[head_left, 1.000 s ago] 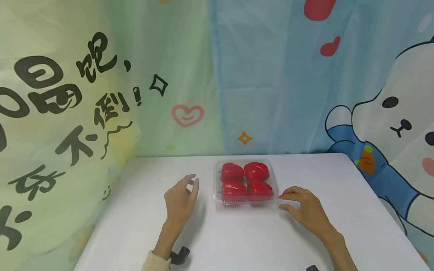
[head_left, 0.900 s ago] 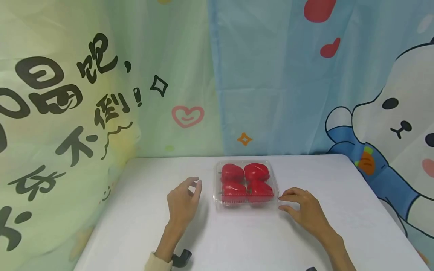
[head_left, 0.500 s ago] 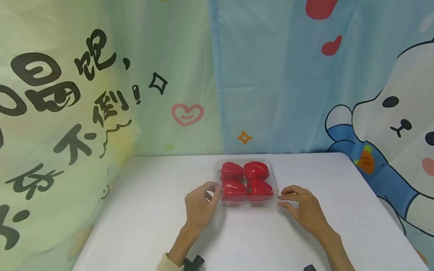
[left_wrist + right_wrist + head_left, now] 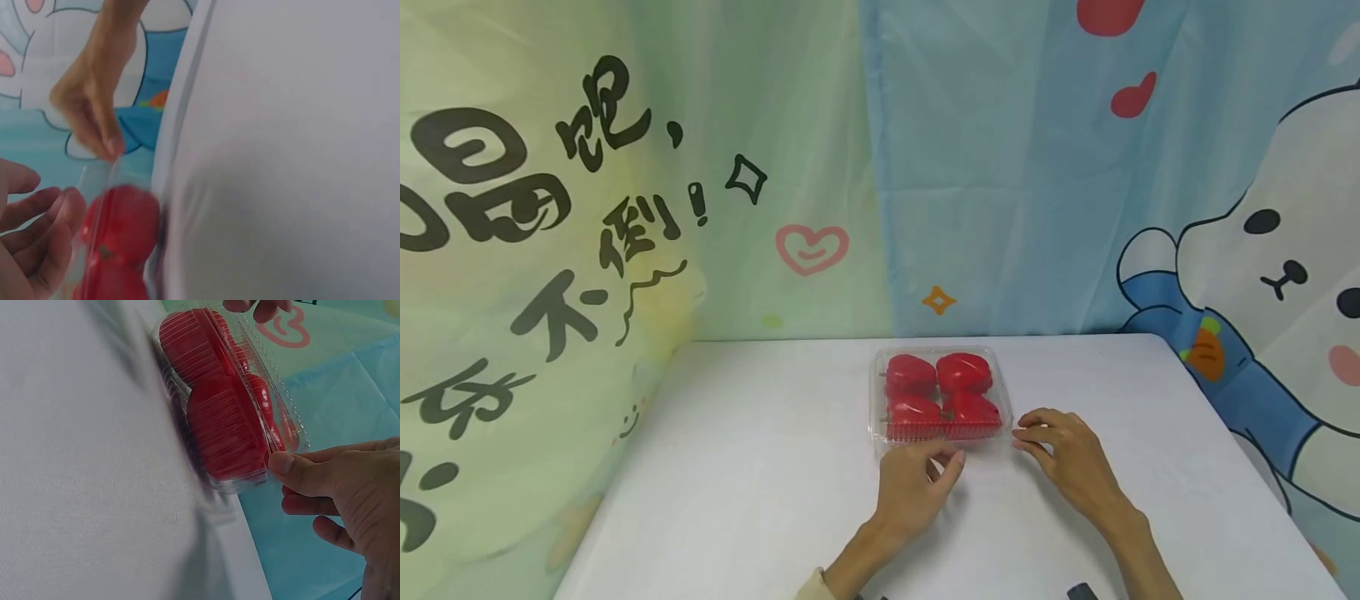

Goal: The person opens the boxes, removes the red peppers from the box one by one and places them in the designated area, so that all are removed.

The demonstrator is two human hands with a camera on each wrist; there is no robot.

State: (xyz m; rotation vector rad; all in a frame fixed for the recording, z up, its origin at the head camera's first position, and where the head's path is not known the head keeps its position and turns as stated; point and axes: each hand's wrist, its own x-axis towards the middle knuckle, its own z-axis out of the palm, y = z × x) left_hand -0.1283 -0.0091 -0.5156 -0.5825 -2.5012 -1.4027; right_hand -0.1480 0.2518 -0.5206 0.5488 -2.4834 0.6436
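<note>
Though four peppers [image 4: 964, 372], one box [image 4: 877, 400]

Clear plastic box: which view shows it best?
The head view: nearly all of the clear plastic box shows, with four red peppers inside. The right wrist view is closer, with the right hand at the rim; the left wrist view catches only part, cut off below.

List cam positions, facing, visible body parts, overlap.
Head: worn there, facing forward-down at clear box; left hand, right hand.
Left wrist: worn there, facing right past box toward cartoon animal; left fingers, right hand.
Right wrist: worn there, facing left past box toward heart print; right fingers, left fingers.
Wrist views share box, hands.
</note>
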